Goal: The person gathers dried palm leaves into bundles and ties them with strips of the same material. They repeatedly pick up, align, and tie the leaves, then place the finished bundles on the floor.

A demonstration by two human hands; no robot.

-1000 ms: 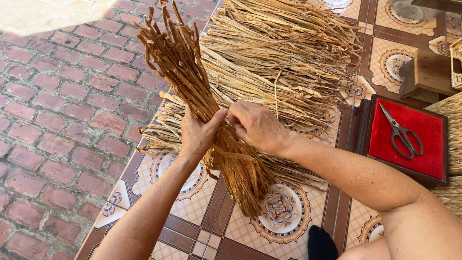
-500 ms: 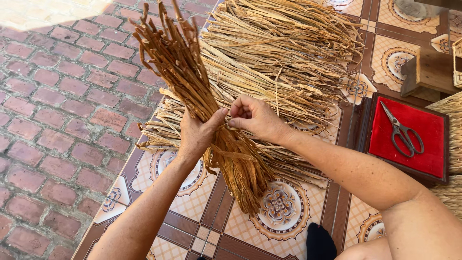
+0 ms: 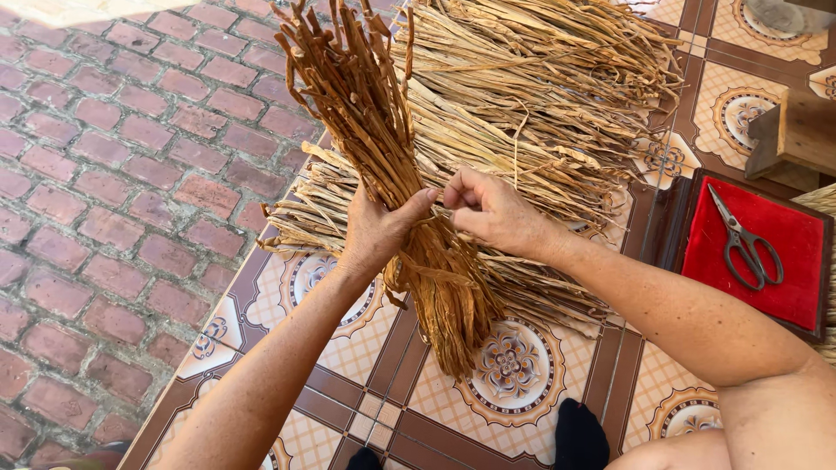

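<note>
Your left hand [image 3: 376,233] wraps brown bundle of dried flat plant strips [image 3: 383,165], keeping it gathered. Your right hand [image 3: 492,209] pinches thin binding strip [image 3: 435,228], holding it taut around bundle.

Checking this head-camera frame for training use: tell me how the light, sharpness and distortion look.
Head view: even, soft daylight, with one blown-out patch at the top-left edge of the brick paving; the brown bundle, left hand, right hand and scissors are sharp; no obvious blur or bending of the tile lines.
</note>
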